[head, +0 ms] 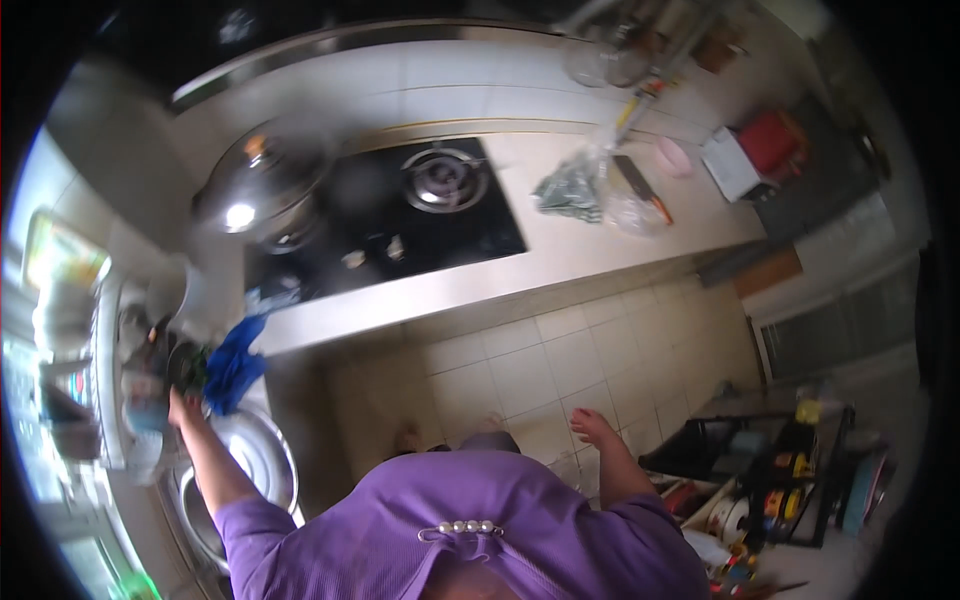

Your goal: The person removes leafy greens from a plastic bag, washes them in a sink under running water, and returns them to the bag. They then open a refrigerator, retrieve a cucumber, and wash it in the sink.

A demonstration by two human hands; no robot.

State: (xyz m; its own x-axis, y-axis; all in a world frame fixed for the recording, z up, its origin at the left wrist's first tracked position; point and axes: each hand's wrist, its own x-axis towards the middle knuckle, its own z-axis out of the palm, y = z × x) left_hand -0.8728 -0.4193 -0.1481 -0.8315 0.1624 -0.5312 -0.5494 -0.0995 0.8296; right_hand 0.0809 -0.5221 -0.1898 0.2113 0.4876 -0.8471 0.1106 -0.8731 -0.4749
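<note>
My left hand [184,409] reaches over the counter at the left, beside a blue cloth [235,365] and something dark green [196,366]; whether the fingers grip anything is too blurred to tell. Just below that hand lie round metal basins [255,450]. My right hand [591,426] hangs above the tiled floor with its fingers apart and nothing in it. In front of me, a large lidded steel pot [262,180] stands on the left part of the black gas hob [360,202]. The burner [446,180] on the right is bare.
Plastic bags [574,187], a knife [637,180] and a pink bowl [673,157] lie on the counter right of the hob. A dish rack [111,390] with dishes stands far left. A black shelf rack [825,480] holding bottles and packets is at the lower right.
</note>
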